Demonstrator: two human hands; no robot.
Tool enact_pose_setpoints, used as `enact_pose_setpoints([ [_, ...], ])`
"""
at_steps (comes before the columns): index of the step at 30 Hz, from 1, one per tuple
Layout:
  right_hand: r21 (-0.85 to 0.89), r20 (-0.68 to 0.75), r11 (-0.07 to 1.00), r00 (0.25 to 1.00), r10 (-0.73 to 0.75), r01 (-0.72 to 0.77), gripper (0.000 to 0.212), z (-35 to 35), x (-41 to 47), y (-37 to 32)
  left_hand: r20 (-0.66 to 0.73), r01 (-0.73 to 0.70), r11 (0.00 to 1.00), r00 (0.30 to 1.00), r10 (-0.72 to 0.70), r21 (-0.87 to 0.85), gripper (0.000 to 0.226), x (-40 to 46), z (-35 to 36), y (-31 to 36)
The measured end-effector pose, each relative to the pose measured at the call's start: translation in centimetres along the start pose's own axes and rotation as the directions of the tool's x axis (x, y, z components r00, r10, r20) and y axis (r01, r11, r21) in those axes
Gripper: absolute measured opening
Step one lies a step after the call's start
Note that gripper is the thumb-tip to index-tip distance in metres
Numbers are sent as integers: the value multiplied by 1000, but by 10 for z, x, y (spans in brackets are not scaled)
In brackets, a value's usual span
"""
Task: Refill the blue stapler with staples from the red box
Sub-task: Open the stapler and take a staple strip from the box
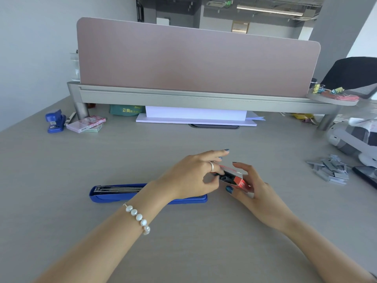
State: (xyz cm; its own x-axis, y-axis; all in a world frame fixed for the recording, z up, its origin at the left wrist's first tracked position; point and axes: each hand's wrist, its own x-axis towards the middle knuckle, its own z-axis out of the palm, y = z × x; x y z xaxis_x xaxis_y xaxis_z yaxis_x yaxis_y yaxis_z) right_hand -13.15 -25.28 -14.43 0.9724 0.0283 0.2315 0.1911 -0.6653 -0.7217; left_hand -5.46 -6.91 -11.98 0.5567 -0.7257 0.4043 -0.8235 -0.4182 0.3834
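Observation:
The blue stapler lies opened flat on the grey desk, its metal staple channel facing up at the left end; my left forearm crosses over its middle. My right hand holds the small red box above the desk, just right of the stapler, its open end turned toward my left hand. Grey staple strips show inside the opening. My left hand has its thumb and fingertips at that open end, touching the staples; whether it grips a strip is hidden.
A heap of loose staple strips lies at the right, beside a dark phone. A second small blue stapler and pink boxes sit far left. A pink divider on a grey shelf closes the back.

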Motion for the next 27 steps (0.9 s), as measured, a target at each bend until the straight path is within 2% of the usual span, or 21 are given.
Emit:
enact_pose_setpoints([
  [10, -48, -1, 999, 1000, -19, 19, 54, 3, 0, 3, 159, 144, 990, 977, -143, 9, 32, 10, 5, 9],
  [15, -63, 4, 998, 1000, -25, 25, 53, 3, -1, -1, 123, 162, 987, 979, -161, 8, 23, 15, 7, 15],
  [22, -61, -7, 998, 1000, -24, 24, 48, 2, -1, -3, -27, 53, 997, 998, -52, 56, 25, 15, 7, 17],
  [27, -64, -11, 998, 1000, -25, 24, 48, 2, -1, -2, -82, 59, 997, 995, -54, 52, 24, 15, 6, 18],
])
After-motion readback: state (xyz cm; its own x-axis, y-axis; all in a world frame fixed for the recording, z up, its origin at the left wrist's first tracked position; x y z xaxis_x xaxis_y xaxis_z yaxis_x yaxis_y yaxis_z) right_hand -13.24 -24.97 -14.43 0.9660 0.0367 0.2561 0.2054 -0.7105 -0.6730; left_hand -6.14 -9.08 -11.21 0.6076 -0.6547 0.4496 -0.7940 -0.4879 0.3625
